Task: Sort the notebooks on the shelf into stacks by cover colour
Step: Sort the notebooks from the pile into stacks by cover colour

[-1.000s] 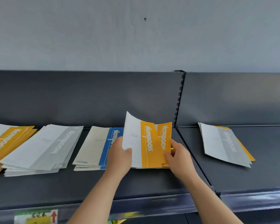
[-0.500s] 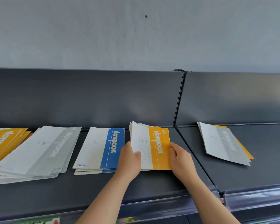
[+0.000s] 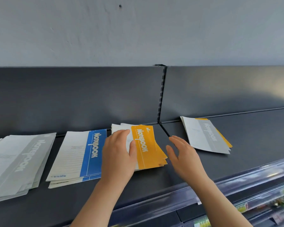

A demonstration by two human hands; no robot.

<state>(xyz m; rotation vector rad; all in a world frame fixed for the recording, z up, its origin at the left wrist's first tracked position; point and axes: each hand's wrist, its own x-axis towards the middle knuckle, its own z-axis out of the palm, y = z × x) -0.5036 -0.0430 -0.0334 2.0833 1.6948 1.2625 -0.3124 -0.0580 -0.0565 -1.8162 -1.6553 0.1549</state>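
Right grip (image 3: 185, 158) now off yellow notebook stack (image 3: 148, 149), spread wide; my left grip (image 3: 118, 156) flat, open, pinning stack square.

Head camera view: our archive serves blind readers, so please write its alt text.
A person's left hand rests on a stack of yellow notebooks on a dark shelf, the right hand open just beside it. A blue stack and a grey stack lie to the left; a grey-topped pile with yellow beneath lies to the right.
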